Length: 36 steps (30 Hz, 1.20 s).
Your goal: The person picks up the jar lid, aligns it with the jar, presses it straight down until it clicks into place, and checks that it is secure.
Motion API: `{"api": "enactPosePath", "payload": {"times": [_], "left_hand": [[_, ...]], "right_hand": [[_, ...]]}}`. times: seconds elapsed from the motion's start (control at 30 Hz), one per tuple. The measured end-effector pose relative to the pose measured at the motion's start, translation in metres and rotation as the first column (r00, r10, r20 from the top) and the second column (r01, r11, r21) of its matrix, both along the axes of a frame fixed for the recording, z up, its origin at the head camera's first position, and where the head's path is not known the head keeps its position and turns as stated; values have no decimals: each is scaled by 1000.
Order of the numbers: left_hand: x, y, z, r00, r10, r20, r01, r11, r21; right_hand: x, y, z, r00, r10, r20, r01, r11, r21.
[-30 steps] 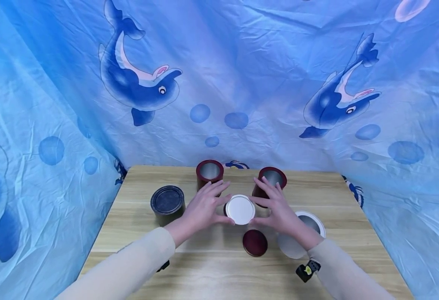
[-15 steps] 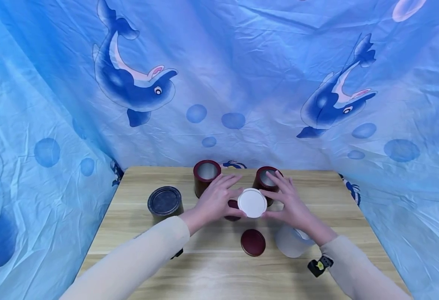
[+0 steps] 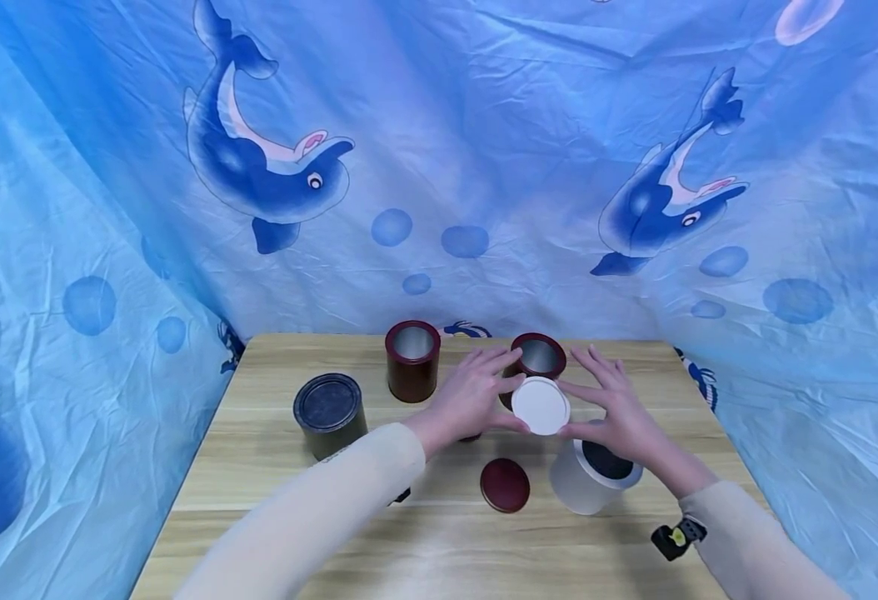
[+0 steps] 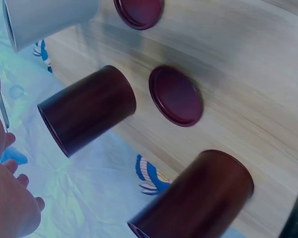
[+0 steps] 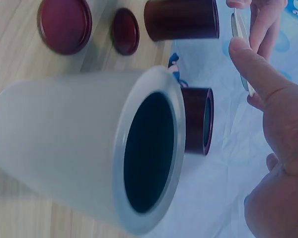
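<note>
A round white lid (image 3: 541, 407) is held above the table between both hands. My left hand (image 3: 472, 400) pinches its left edge with thumb and finger. On the opposite edge, the thumb and forefinger of my right hand (image 3: 619, 417) pinch it too, other fingers spread. Below the right hand stands a white canister (image 3: 574, 483), uncovered, its inside dark. In the right wrist view the lid (image 5: 242, 54) is seen edge-on, beyond and above that canister's rim (image 5: 176, 148). The left wrist view shows only part of the left hand (image 4: 12, 198).
Two uncovered dark red cans (image 3: 412, 379) stand at the back, the right one (image 4: 89, 109) behind the lid. Two dark red lids lie on the wooden table, one in front (image 3: 505, 485), the other (image 4: 176, 95) mostly behind my left hand. A lidded black canister (image 3: 330, 404) stands left.
Both hands have moved right with the white lid, uncovering one dark red lid partly. The right forearm has shifted right, and the white canister's dark opening shows more fully.
</note>
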State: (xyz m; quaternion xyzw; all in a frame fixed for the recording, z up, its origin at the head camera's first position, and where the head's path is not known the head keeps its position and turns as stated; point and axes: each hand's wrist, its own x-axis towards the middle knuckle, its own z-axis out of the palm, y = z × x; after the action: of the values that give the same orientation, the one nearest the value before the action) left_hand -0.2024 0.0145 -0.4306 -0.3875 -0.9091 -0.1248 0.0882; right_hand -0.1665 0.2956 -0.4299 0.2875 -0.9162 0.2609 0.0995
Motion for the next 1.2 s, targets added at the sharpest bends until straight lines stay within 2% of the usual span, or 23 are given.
{"api": "enactPosePath", "payload": {"times": [0.4,0.73,0.97,1.2], "left_hand": [[1,32,1,998,0,58,3,999,-53],[3,55,-7,999,-40,-6,40,998,-54],[7,71,-14,999,-30,14,30,998,-63],[13,82,-16,999,-47,4,47,996,-75]], "right_hand": [[9,29,1,1000,-15,-4,15,1000,15],[20,53,-3,999,-29,-31,30,999,32],[30,66,-5,998,-50,-26,51,998,45],[42,75,-8,997,-80,-15,81,995,61]]}}
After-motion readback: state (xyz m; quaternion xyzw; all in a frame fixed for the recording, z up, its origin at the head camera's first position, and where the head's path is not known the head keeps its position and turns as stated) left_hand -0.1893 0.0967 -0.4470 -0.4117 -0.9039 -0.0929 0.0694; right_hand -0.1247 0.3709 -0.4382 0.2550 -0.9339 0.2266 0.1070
